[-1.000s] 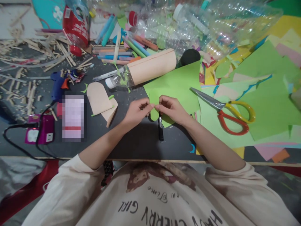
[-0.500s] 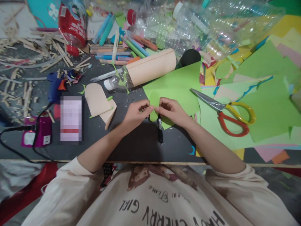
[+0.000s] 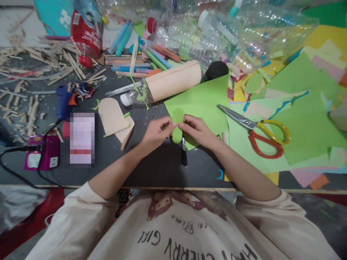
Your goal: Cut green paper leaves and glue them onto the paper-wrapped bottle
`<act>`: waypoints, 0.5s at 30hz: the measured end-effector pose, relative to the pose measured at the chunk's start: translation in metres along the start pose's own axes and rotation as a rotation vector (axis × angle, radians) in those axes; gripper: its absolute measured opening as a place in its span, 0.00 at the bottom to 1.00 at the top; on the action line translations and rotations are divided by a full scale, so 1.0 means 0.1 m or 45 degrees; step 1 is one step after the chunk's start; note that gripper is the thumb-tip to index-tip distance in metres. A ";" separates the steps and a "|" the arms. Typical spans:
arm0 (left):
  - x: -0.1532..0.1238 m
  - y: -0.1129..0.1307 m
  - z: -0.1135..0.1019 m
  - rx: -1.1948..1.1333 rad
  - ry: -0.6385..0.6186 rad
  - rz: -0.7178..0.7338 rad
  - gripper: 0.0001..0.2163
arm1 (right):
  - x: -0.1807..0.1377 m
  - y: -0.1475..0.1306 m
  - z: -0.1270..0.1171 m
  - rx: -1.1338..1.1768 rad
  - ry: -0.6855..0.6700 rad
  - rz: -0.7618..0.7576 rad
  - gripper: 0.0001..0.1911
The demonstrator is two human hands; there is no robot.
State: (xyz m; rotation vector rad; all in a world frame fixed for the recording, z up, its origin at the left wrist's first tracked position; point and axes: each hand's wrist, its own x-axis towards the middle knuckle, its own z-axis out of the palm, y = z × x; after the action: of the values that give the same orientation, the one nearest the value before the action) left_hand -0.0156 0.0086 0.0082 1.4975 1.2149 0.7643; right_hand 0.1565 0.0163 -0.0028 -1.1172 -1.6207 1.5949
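A small rounded piece of green paper is held upright between my two hands, above the near edge of a larger green sheet. My left hand pinches its left edge with thumb and fingertips. On the opposite edge, my right hand does the same, and the two thumbs almost meet in the middle. A black pen lies just below the paper, its upper end partly hidden by my right hand. To the right rest scissors with one yellow and one red handle.
Left of my hands are peach paper cut-outs, a blue glue gun with its cord and a purple box. A paper-wrapped bottle lies behind. Markers, clear plastic bottles and wood sticks crowd the back and left.
The view has shifted slightly. Both hands keep their pinch on the small green paper, which sits at nearly the same place.
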 end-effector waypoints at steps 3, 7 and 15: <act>0.00 -0.01 0.00 0.010 -0.015 -0.007 0.20 | 0.00 -0.01 0.00 0.023 0.006 0.014 0.23; 0.00 -0.03 0.01 0.027 -0.032 -0.001 0.19 | 0.00 -0.02 0.00 0.053 0.024 0.020 0.24; 0.00 -0.04 0.01 0.049 0.016 0.041 0.15 | 0.01 -0.01 0.01 -0.017 0.013 -0.016 0.25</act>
State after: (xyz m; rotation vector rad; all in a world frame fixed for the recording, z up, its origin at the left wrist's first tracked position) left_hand -0.0159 0.0079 0.0037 1.5494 1.2236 0.7763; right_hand 0.1556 0.0168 -0.0019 -1.1183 -1.6309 1.5697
